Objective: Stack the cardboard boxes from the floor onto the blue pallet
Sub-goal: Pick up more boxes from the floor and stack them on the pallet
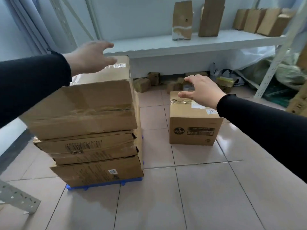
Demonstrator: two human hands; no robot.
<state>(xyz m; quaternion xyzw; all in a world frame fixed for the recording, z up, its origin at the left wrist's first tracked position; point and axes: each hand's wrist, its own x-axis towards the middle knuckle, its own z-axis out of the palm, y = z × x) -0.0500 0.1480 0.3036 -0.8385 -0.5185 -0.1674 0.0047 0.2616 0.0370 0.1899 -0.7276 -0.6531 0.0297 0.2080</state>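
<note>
Head view — both hands' fingers [187,94] spread, empty.

Glossy beige square floor tiles [191,196] with dark grout run back to a pale bluish-white wall [126,19], where a white metal shelving unit [182,43] with perforated grey-white uprights [272,63] holds upright brown cardboard cartons [182,20] under soft, even light.
</note>
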